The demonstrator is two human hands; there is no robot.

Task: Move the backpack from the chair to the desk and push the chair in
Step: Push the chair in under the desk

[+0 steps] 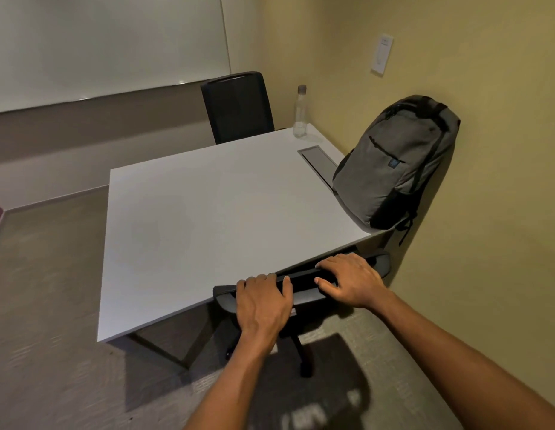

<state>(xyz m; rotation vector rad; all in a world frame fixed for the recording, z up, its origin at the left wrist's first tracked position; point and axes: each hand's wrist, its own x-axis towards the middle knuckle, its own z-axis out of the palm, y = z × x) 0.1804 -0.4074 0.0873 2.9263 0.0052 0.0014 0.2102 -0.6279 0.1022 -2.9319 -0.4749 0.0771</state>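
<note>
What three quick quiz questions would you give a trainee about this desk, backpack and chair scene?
1. True or false: the backpack stands on the desk.
2. What do the left hand and right hand grip? A the bottle; B the near chair at its backrest top; C the desk edge.
3. How many chairs are in view?
Key: 1 true; 2 B; 3 two, counting the far chair.

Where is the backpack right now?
Head view: the backpack stands on the desk at its right edge, leaning on the wall beside the cable tray.
</note>
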